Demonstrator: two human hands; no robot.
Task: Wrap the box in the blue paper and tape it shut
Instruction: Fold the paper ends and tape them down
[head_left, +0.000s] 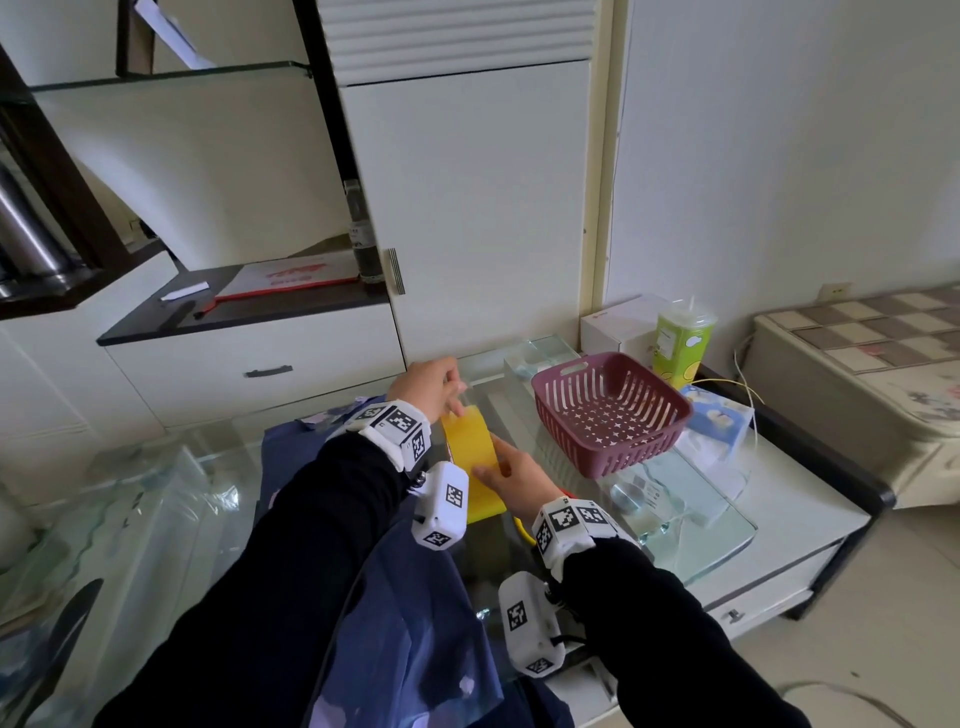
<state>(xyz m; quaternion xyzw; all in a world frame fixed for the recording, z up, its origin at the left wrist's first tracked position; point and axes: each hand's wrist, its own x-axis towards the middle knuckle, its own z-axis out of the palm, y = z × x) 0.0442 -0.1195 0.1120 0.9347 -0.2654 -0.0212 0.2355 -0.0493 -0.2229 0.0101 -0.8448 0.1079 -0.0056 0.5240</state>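
A yellow box (475, 457) lies on the glass table, its left edge at the edge of the blue paper (405, 613), which spreads over the table's near left and hangs over the front. My left hand (428, 387) grips the box's far end with curled fingers. My right hand (511, 475) holds the box's right side, thumb on top. Both wrists wear white tracker blocks with black-and-white tags. No tape shows clearly; a yellow ring-like object (524, 530) peeks out under my right wrist.
A maroon slotted basket (610, 410) stands right of the box. Behind it are a green cup (680, 343), a white carton (623, 322) and a blue tissue pack (719, 421). The glass table edge (727, 551) ends at the right; a cabinet stands behind.
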